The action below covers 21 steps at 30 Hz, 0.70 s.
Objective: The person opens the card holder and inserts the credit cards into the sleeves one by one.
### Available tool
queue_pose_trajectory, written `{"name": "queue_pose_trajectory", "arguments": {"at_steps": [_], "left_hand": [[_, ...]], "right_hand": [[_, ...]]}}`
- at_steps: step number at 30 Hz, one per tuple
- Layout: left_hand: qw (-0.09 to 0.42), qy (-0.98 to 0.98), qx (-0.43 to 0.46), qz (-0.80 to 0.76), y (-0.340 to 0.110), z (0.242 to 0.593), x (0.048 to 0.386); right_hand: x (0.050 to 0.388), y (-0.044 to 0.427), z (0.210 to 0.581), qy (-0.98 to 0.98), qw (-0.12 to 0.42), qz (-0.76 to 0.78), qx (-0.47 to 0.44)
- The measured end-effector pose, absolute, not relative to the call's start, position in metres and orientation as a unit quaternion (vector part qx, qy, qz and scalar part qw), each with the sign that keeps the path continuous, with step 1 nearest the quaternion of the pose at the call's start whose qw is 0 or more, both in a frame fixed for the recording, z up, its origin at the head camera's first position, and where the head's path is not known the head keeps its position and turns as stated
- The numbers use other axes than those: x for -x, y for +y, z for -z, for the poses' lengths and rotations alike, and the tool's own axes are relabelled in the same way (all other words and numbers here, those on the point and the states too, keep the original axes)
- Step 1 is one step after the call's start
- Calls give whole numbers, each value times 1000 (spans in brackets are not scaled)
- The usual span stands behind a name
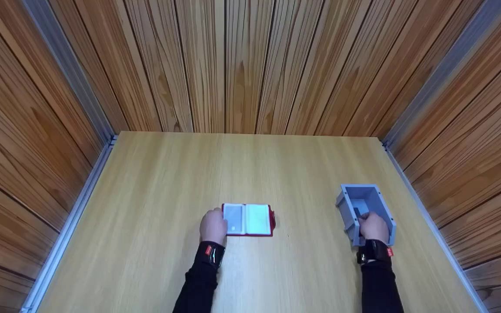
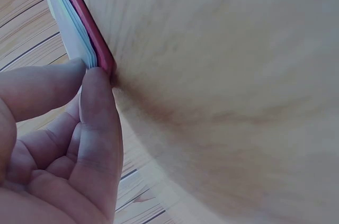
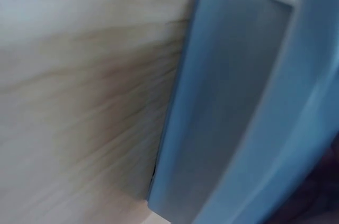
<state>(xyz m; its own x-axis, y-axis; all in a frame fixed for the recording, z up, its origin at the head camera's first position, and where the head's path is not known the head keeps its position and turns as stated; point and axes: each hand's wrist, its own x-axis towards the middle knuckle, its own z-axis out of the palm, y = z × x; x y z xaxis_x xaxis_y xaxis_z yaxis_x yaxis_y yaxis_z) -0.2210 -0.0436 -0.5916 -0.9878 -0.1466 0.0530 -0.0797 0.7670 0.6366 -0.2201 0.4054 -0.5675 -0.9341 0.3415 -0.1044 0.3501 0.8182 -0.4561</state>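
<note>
A red card holder (image 1: 272, 221) lies spread open on the table, its pale plastic sleeves facing up. My left hand (image 1: 214, 224) is at its left edge. In the left wrist view, the thumb and index finger (image 2: 100, 99) pinch the holder's sleeves (image 2: 74, 36) near the corner of the red cover (image 2: 101, 49). My right hand (image 1: 374, 227) reaches down inside a blue-grey bin (image 1: 390, 217) on the right. Beside its fingertips is a small dark object (image 1: 357, 212); whether they grip it cannot be told. The bin's wall (image 3: 233, 91) hides those fingers in the right wrist view.
The bin stands near the right edge of the wooden table (image 1: 250, 169), with its walls rising around my right hand. Wood-plank walls (image 1: 246, 65) close in the back and both sides, and metal rails (image 1: 74, 226) run along the table's sides.
</note>
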Motion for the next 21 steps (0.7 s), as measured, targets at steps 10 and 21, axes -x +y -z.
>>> {"name": "queue_pose_trajectory", "arguments": {"at_steps": [10, 21], "left_hand": [[50, -939, -65, 335, -44, 592, 221], [54, -936, -65, 342, -43, 594, 222]], "right_hand": [[221, 404, 568, 945, -16, 267, -189], [224, 402, 570, 937, -35, 286, -196]]}}
